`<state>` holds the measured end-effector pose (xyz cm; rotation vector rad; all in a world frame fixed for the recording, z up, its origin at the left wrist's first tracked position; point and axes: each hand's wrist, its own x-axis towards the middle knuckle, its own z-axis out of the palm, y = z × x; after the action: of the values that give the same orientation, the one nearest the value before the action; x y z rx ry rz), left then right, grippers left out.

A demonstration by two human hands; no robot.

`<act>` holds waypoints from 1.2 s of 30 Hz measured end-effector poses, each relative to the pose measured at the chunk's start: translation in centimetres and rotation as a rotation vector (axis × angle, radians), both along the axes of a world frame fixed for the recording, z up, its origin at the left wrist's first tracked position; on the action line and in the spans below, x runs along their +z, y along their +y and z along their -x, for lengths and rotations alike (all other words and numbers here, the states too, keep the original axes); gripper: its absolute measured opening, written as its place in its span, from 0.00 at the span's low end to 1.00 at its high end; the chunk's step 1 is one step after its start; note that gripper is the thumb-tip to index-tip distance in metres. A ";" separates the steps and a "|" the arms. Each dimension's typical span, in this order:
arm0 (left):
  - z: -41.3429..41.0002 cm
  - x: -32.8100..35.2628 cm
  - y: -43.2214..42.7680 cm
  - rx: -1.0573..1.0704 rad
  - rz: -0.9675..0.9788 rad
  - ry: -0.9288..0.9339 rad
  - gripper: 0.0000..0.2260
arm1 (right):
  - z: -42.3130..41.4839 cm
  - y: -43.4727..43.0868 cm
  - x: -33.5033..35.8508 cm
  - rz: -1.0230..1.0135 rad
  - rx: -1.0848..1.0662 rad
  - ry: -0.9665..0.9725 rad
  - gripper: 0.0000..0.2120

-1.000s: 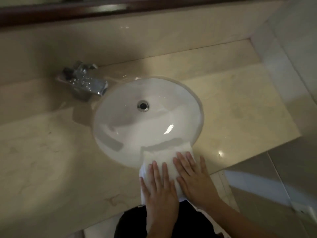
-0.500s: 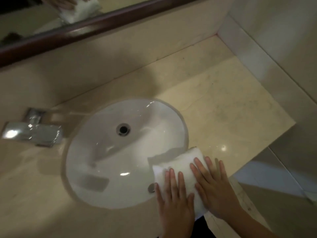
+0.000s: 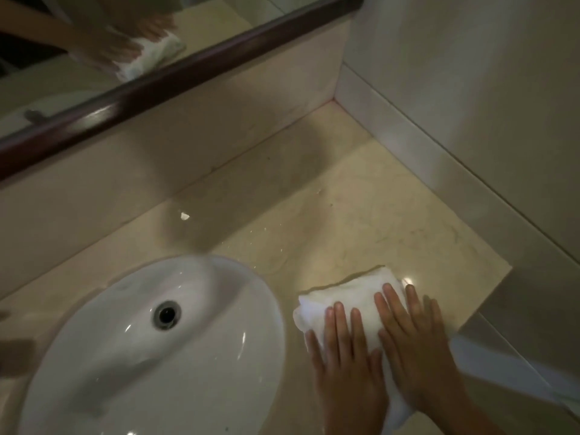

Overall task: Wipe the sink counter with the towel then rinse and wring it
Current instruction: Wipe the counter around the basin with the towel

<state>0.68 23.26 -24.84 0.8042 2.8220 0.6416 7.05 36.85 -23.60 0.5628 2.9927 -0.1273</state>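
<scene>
Head: left hand [image 3: 345,368], right hand [image 3: 417,353] press towel [image 3: 342,293].

Left grip [image 3: 343,368] & right grip [image 3: 414,353]: both bare hands w/ short nails. Bare wrists & forearms below, no sleeve in view. Edges motion-blurred, finer detail can't tell.

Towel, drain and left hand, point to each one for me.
Towel [image 3: 345,291]: head view, bare fold near its far edge.
Drain [image 3: 166,314]: head view, centre of the dark hole.
Left hand [image 3: 348,381]: head view, back of the hand.
</scene>
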 end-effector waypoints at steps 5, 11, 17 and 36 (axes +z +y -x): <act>3.0 -0.3 8.0 -0.075 0.033 0.062 0.31 | 3.5 8.6 0.1 -0.013 0.011 0.044 0.28; 7.1 0.4 19.6 -0.020 0.065 0.054 0.31 | 9.2 19.8 1.9 -0.059 0.045 0.042 0.29; 7.1 -0.6 20.3 -0.005 0.059 0.081 0.29 | 7.7 18.0 -0.1 0.127 0.050 0.164 0.27; 32.1 -0.5 21.6 0.134 0.091 0.108 0.28 | 35.1 21.4 -1.3 -0.114 0.254 0.138 0.30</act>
<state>-31.44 44.88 -25.30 0.6573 2.9984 0.4961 -28.02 58.26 -24.90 0.1858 3.1883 0.0250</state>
